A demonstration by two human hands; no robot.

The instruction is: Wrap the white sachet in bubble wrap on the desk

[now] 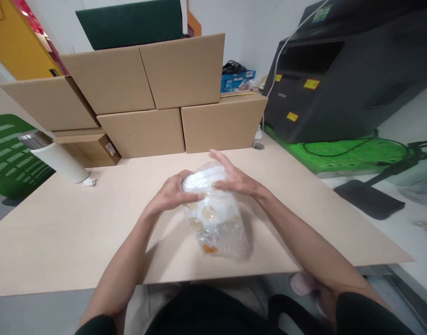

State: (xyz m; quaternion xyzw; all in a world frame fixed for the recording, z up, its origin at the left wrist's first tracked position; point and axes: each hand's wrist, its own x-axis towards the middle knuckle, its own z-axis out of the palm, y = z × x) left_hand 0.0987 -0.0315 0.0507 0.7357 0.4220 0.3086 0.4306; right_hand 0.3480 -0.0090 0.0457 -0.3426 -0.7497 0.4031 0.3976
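A clear, crinkled plastic bag (222,225) is tilted above the near middle of the table. White, flat-looking contents show through it, along with several round gold spots and a small orange patch near its lower end. What the white contents are, I cannot make out. My left hand (173,191) grips the bag's upper left side, its thumb across the front and its other fingers partly hidden behind. On the upper right, my right hand (236,180) holds the bag with the thumb pressed on the front, while one finger points up past the top edge.
Stacked cardboard boxes (139,135) line the back of the pale wooden table (77,232), with a dark green box (132,25) on top. A white bottle (59,160) stands at the left beside a crumpled scrap (89,182). At the right sits a black printer (314,93).
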